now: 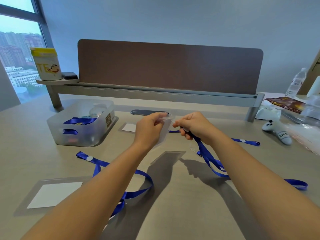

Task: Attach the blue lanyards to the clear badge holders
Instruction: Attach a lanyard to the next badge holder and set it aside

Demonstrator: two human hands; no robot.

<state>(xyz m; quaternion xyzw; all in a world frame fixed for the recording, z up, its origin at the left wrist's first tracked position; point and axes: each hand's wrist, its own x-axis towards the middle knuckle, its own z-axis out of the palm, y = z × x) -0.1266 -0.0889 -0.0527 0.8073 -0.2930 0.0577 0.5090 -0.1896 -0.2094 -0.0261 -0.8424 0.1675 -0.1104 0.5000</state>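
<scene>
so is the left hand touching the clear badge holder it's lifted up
Touching. The head view shows the left hand pinching the top edge of the clear badge holder, which hangs from its fingers above the table.

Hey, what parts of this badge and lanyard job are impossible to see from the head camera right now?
- Lanyard clip: hidden inside the right hand, head view.
- Whether the clip has entered the held badge holder: fingers of the left hand cover its slot.
- Bin contents: blurred by frosted walls.
- Near lanyard: its end is hidden under the left forearm.
</scene>
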